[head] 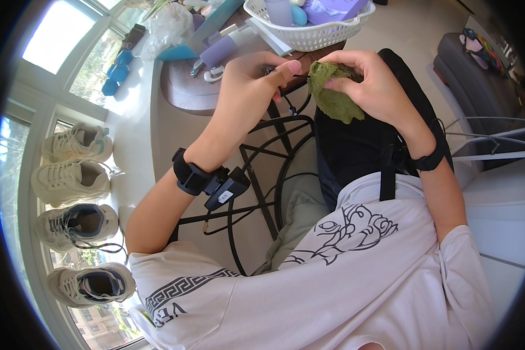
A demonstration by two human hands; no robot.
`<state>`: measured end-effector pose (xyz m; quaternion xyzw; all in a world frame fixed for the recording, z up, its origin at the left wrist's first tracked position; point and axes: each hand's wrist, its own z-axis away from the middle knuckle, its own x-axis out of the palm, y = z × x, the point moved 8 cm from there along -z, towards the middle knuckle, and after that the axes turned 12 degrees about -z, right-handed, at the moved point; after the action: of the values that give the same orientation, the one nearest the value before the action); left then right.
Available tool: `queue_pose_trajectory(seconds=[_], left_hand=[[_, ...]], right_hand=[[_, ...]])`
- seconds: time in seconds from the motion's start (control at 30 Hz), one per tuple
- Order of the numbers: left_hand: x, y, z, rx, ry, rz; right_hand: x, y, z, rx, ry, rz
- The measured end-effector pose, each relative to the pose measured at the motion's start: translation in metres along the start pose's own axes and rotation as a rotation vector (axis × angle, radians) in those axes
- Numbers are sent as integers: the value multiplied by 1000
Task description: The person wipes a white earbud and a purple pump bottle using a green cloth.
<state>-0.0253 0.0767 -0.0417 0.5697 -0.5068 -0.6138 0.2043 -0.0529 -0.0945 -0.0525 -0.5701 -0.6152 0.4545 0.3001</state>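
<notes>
A piece of green knitted or crocheted fabric (334, 94) hangs from my right hand (363, 81), pinched between thumb and fingers above my lap. Just left of it, my left hand (262, 81) has thumb and fingertips closed on a thin dark tool, perhaps a crochet hook, whose shaft reaches to the fabric's left edge. The tool's handle is mostly hidden by my fingers. Both wrists wear black straps, and a small black device (227, 189) is fixed at the left one.
Beyond my hands a white plastic basket (317, 37) stands on a dark wooden table, near a purple bottle (218, 51) and white earphones (213, 74). Several shoes (72, 181) line the windowsill at left, with blue dumbbells (118, 72) farther along. A black metal frame (284, 153) stands below.
</notes>
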Motion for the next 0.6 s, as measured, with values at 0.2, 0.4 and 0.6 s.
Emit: queue_pose_trajectory(seconds=[0.2, 0.4, 0.6], left_hand=[[15, -4, 4, -74, -162, 29], [24, -10, 8, -188, -373, 118], [21, -13, 9, -288, -312, 337]], right_hand=[[-1, -12, 1, 11, 3, -83], [-23, 0, -1, 23, 64, -37], [-60, 1, -2, 65, 266, -157]])
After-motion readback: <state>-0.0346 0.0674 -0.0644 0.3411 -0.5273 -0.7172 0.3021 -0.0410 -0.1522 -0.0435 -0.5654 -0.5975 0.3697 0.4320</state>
